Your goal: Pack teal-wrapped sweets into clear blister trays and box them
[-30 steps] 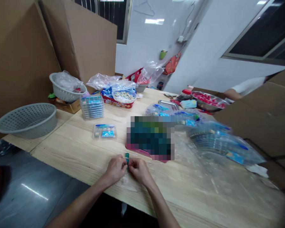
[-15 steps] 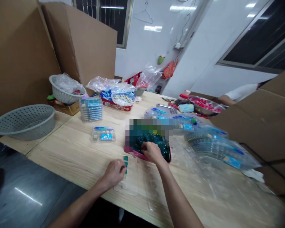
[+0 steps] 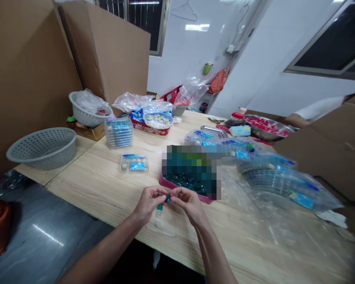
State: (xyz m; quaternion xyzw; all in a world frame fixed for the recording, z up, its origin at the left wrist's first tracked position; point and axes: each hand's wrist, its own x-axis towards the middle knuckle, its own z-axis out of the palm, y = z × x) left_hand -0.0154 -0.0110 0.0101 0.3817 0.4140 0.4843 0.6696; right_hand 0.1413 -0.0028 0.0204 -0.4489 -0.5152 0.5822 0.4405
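Just in front of the pink box, my left hand (image 3: 148, 203) and my right hand (image 3: 187, 202) meet fingertip to fingertip. Between them they pinch a small, shiny dark-green piece (image 3: 168, 198), too small to name further. Below my left fingers lies a clear plastic tray (image 3: 161, 228), with a green block (image 3: 159, 207) in its upper part. The pink box (image 3: 175, 188) holds many loose dark-green pieces (image 3: 185, 181). Its upper part is blurred into squares.
One filled clear case (image 3: 134, 163) lies left of the box, and a stack of cases (image 3: 119, 133) stands behind it. Grey baskets (image 3: 43, 148) sit at the left. Bagged cases (image 3: 284, 181) spread to the right. A person's sleeve (image 3: 321, 110) shows behind cardboard.
My right hand has come out of the pink box toward me and met my left hand, which has lifted off the tray. A small dark-green piece now shows between them. The view has shifted slightly.
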